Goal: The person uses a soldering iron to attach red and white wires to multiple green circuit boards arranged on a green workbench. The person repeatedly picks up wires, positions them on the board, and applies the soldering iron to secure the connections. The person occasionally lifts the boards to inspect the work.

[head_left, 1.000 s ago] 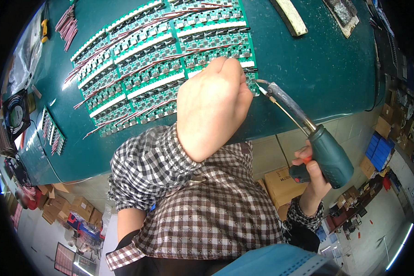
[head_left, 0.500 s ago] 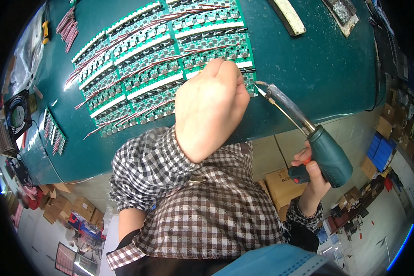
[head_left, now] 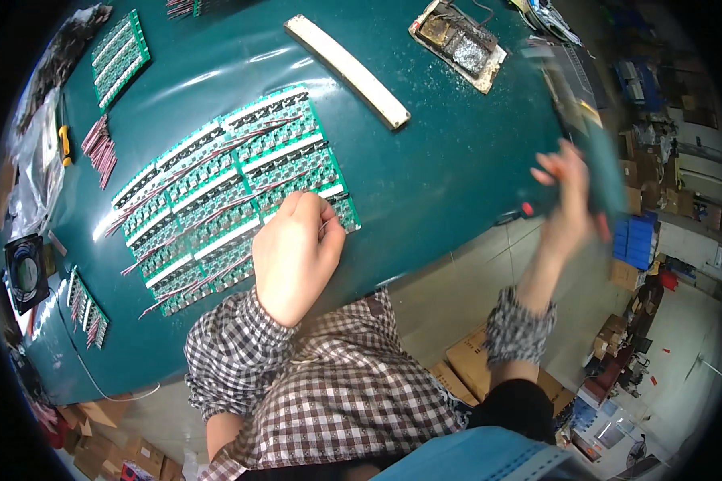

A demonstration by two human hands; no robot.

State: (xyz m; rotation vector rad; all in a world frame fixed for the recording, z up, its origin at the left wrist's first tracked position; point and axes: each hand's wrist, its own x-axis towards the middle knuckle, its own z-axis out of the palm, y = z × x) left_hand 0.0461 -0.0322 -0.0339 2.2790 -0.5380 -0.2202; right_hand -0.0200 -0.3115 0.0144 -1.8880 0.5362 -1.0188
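A workshop with a big teal worktable and a pale floor full of boxes.

The teal table [head_left: 457,160] fills the upper and middle part of the frame, and light shines on its top near the upper centre. Below its curved edge, the pale tiled floor [head_left: 457,297] shows at the centre and lower right. Brown cardboard boxes [head_left: 465,369] stand on this floor at the lower centre, and more of them [head_left: 104,433] lie at the lower left. Blue crates [head_left: 635,240] sit at the right side. A small black fan [head_left: 26,272] rests at the left edge of the table.
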